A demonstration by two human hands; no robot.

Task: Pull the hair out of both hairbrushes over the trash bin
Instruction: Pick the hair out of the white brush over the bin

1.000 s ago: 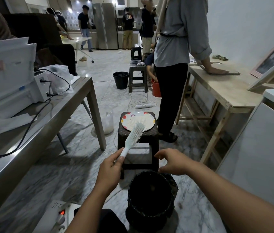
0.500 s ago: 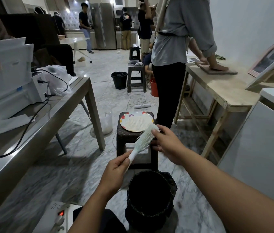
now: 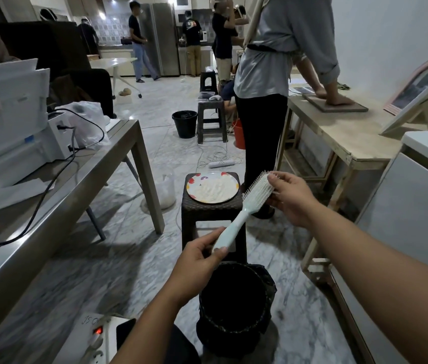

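A pale mint hairbrush [image 3: 247, 208] slants up to the right above the floor. My left hand [image 3: 197, 266] grips the end of its handle. My right hand [image 3: 290, 197] holds the bristled head, fingers pinched at the top of the bristles. A black trash bin [image 3: 236, 308] lined with a dark bag stands on the floor just below and in front of both hands. No hair is clear enough to make out on the bristles. Only one hairbrush is in view.
A dark stool [image 3: 214, 214] with a plate [image 3: 212, 190] stands beyond the bin. A steel table [image 3: 57, 190] with a printer runs along the left. A wooden table [image 3: 339, 135] is on the right with a person [image 3: 273, 74] standing at it. A power strip [image 3: 94, 340] lies at bottom left.
My right hand came up from beside the bin's rim to the brush head and closed on it. The brush tilted further to the right and moved nearer.
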